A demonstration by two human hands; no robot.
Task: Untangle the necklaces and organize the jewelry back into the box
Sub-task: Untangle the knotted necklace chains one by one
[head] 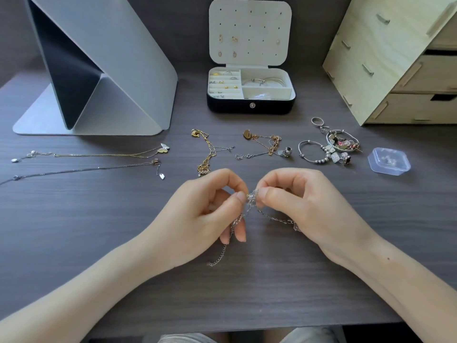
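Left hand (210, 209) and right hand (294, 201), near centre: each pinches the tangled silver chain (251, 199) between them, its tail dangling below the left fingers.

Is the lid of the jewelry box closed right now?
No, the jewelry box has its lid standing open, with earrings pinned inside it and the compartments showing.

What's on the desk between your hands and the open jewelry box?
Head view: between the jewelry box and your left hand and right hand, both pinching the silver chain, lie a tangled gold chain and a gold-and-silver tangle with a heart charm.
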